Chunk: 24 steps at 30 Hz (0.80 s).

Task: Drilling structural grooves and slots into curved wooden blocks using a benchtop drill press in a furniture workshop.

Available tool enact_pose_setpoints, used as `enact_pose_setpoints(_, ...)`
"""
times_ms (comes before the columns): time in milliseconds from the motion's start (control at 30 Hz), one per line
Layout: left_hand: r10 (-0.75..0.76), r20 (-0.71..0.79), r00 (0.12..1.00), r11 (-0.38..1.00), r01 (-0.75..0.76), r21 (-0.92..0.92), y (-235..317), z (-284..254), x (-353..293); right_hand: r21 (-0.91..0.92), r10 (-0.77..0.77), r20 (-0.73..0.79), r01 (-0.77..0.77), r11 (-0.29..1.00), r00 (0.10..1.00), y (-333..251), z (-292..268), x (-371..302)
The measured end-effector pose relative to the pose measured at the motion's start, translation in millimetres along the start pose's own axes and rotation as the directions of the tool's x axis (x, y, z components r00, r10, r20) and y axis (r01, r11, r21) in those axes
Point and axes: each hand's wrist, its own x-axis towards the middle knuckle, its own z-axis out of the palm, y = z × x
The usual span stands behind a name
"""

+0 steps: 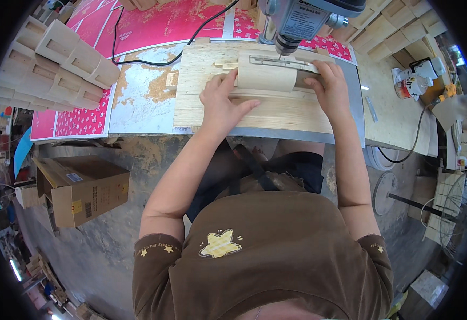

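A pale wooden block (267,78) with a rounded front face lies on a flat wooden board (206,58), beneath the bit of a small bench drill (288,44). Along its top runs a narrow, light-edged slot or strip (281,62). My left hand (218,104) braces the block's left end with its fingers, while the thumb stretches out over the board. At the other end, my right hand (330,88) grips the block, fingers on top and thumb at the darker right part. The undersides of both grips are hidden.
Stacked wooden pieces (57,64) rise at the left, with more wooden blocks (393,26) at the back right. A black cable (190,42) crosses the pink-covered table. White containers (412,82) stand at the right. On the floor lies an open cardboard box (86,189).
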Motion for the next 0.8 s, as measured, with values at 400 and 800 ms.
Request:
enact_pose_setpoints(400,0.068,-0.023,0.997,0.983,-0.063,0.172,-23,7,5,0.689,0.336,-0.161,-0.138,0.711,0.928,-14,-12,18)
enact_pose_setpoints(800,0.054,-0.015,0.998,0.979,-0.050,0.196,-23,8,4,0.243,0.060,-0.312,0.019,0.970,0.948,-59,-118,143)
